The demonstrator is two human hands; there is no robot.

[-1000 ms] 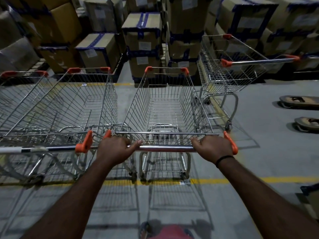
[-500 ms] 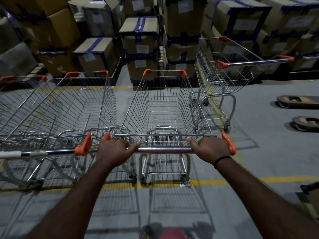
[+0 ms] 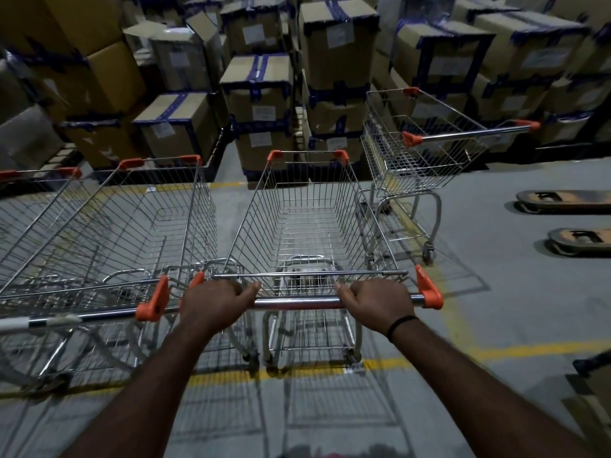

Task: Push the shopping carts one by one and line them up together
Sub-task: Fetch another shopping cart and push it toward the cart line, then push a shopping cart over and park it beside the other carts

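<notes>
Cart-pushing: gripping handle bar (image 3: 297, 304) of middle cart (image 3: 307, 226) with left hand (image 3: 215, 300) and right hand (image 3: 377, 302), fingers curling round it; holding it just beside left cart (image 3: 132, 233), facing stacked boxes (image 3: 258, 94).

Inside a dim warehouse, a person's left grip (image 3: 215, 300) and right grip (image 3: 377, 302) curl round the steel handle bar (image 3: 297, 303) of a wire shopping cart (image 3: 307, 226) at centre frame, with a black band (image 3: 401, 325) on the right wrist. A 2nd cart (image 3: 132, 233) stands just beside it at left, and a 3rd cart (image 3: 29, 200) shows partly at the far left edge. A 4th cart (image 3: 423, 150), turned sideways, sits at upper right. Taped cardboard boxes (image 3: 258, 84) are stacked across the top. A yellow line (image 3: 529, 350) crosses the grey floor (image 3: 496, 292) under the centre cart's rear wheels, and 2 flat, low platforms (image 3: 562, 201) lie at right.
</notes>
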